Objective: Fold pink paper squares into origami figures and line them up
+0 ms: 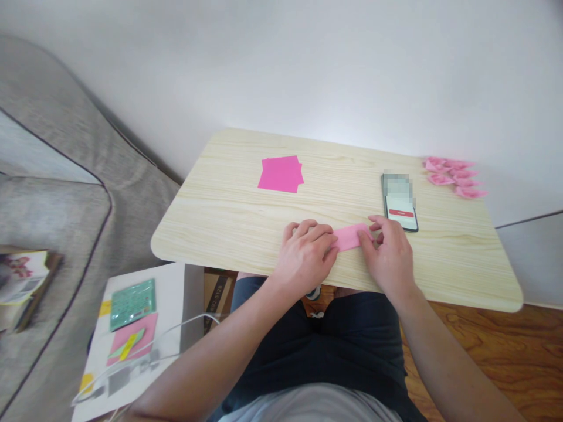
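Note:
A folded strip of light pink paper [349, 237] lies on the wooden table [211, 217] near its front edge, between my hands. My left hand [308, 249] rests over the strip's left end, fingers bent and pressing on it. At the other end, my right hand [387, 249] pinches the paper between thumb and fingers. Part of the strip is hidden beneath the left fingers. Just beyond my right hand lies a phone [401, 213] with its screen lit.
Bright pink paper sheets [281, 174] overlap at the back left of the table. Several folded pink paper pieces [455, 176] sit at the back right, by the wall. On a white box [169, 299] at lower left are a green packet [132, 303] and white cables.

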`<state>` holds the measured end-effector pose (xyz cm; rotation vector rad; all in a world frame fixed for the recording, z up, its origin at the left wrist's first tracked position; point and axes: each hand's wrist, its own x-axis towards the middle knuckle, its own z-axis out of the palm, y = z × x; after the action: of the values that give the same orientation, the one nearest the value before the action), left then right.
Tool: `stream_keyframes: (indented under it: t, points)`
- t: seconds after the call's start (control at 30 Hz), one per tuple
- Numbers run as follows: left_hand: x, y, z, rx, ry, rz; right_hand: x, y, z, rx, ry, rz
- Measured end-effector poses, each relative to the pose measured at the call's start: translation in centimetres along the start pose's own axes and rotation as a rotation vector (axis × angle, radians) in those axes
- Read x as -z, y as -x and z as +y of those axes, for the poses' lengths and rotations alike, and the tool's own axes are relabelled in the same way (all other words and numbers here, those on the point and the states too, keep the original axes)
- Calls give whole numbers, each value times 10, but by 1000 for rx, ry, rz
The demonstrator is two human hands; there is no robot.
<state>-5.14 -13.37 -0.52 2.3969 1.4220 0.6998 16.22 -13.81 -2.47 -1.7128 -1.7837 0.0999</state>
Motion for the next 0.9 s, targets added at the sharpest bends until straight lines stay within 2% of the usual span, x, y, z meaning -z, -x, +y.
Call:
stream_keyframes:
  t: [0.2,0.37,0.57,0.9]
  points:
    - [1,4,3,14,-16,1,3,1,-4,3,-13,20]
    - [-1,9,9,50,-35,35,11,23,-17,69,72,111]
    - [-3,16,16,103,-54,68,15,47,-28,180,44,-148]
    - [-1,23,16,111,-44,70,19,55,-30,265,127,-289]
